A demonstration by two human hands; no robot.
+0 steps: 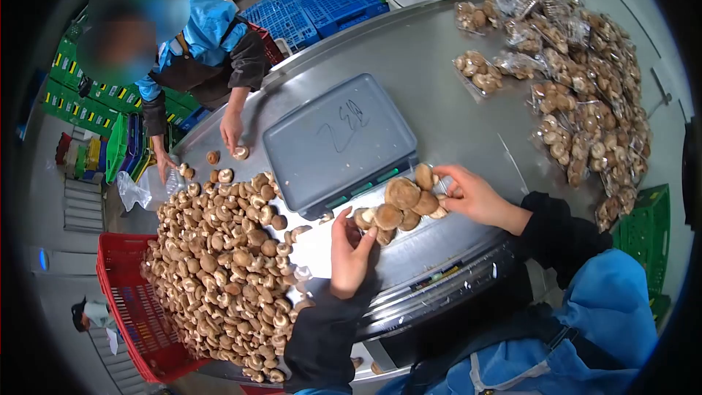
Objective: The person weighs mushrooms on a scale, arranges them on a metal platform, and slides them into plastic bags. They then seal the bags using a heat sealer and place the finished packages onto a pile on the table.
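Observation:
A cluster of brown shiitake mushrooms lies between my two hands, over the near side of the steel table. My left hand curls its thumb and fingers around the mushrooms at the left end. At the opposite end, my right hand pinches the outer mushrooms between thumb and fingers. Whatever supports the cluster underneath is hidden. Just beyond it sits a grey plastic lid or tray with handwriting on it. A big heap of loose mushrooms spreads to the left of my left hand.
Bagged mushrooms are piled along the table's right side. A red crate tips toward the heap at left. Across the table, a co-worker reaches toward mushrooms and a clear plastic bag. Green crates stand at right.

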